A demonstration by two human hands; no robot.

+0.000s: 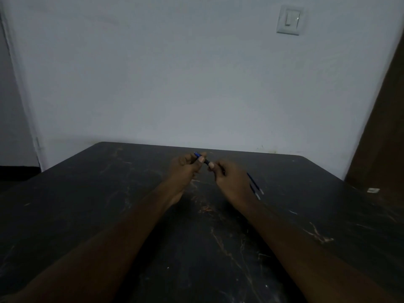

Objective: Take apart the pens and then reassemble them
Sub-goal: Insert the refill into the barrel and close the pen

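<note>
Two hands on one pen over the dark worktop

We see our left hand point(183, 171) and right hand point(229, 180) close together above the far middle of the black, vein-marked worktop point(131, 215). Both pinch the same blue pen point(197, 154), which slants down from left to right. The left fingers point(201, 159) hold its upper part and the right fingers point(211, 164) its dark lower end. Two thin blue rods point(254, 185) with pale tips, probably refills in this dim light, show side by side just past the right hand's outer edge. A small white scrap point(373, 190) lies near the worktop's right edge. A light switch point(289, 19) sits high on the pale wall behind.
</note>
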